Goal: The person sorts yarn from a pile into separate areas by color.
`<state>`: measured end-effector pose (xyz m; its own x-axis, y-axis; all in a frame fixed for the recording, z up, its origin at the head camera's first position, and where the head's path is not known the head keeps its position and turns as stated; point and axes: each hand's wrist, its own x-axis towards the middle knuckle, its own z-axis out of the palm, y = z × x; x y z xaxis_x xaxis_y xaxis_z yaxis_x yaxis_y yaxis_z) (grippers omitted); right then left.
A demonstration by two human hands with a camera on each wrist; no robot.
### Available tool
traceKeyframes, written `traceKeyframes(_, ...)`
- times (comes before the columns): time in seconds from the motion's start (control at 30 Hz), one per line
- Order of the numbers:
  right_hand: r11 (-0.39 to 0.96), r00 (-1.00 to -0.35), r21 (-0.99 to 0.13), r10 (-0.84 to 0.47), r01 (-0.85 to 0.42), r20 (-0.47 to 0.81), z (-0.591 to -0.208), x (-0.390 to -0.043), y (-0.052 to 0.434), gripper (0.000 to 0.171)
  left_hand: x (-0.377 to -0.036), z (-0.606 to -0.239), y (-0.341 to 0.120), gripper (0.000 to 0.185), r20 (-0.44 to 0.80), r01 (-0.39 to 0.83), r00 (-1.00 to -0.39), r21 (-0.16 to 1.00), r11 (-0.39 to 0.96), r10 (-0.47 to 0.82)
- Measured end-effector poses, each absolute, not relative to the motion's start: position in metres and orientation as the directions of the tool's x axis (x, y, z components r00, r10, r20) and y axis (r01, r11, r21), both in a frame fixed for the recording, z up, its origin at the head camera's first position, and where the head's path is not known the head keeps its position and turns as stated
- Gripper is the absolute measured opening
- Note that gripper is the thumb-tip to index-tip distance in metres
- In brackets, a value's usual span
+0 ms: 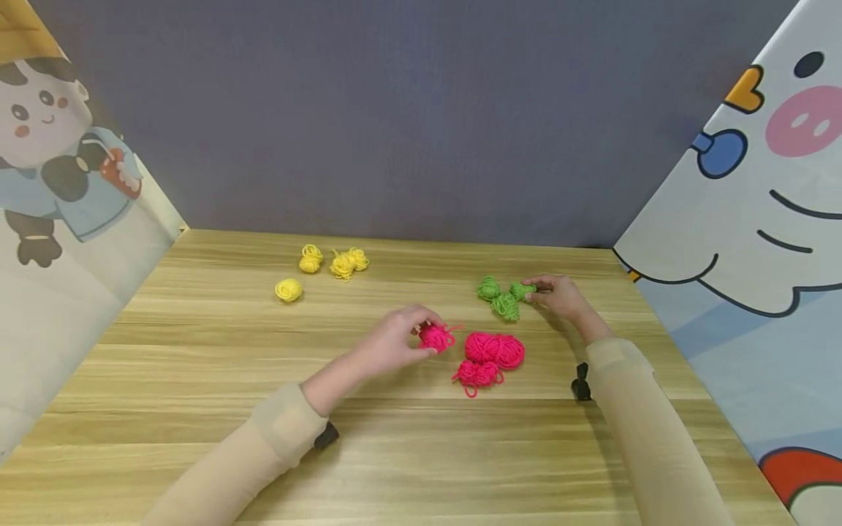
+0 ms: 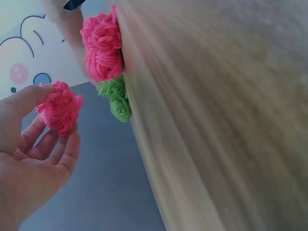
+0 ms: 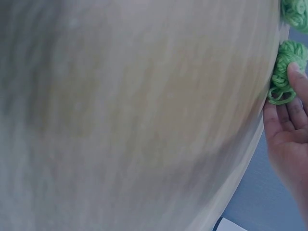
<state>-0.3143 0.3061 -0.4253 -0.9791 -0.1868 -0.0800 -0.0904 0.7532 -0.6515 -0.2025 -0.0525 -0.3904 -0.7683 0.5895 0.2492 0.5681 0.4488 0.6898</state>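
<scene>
My left hand (image 1: 401, 337) pinches a small pink yarn ball (image 1: 435, 337) between thumb and fingertips, just above the wooden table (image 1: 197, 380); the left wrist view shows that ball (image 2: 59, 108) held at my fingertips (image 2: 67, 144). Two more pink yarn bundles (image 1: 495, 349) lie just to its right. My right hand (image 1: 555, 294) pinches a green yarn ball (image 1: 522, 291), with two other green balls (image 1: 498, 298) beside it on the left. The right wrist view shows my fingers (image 3: 296, 96) on the green yarn (image 3: 284, 72).
Three yellow yarn balls (image 1: 322, 267) lie at the table's back left. A grey wall stands behind. Cartoon-printed panels close the left side (image 1: 59, 183) and right side (image 1: 756, 219).
</scene>
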Motion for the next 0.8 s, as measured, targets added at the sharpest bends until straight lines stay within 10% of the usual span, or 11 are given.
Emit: traceKeyframes(0.8, 0.756, -0.979, -0.647, -0.189, -0.095, -0.078, -0.426, -0.315, 0.310, 0.036, -0.216, -0.406, -0.021, 0.033, 0.079, 0.613, -0.714, 0.550, 0.568, 0.695)
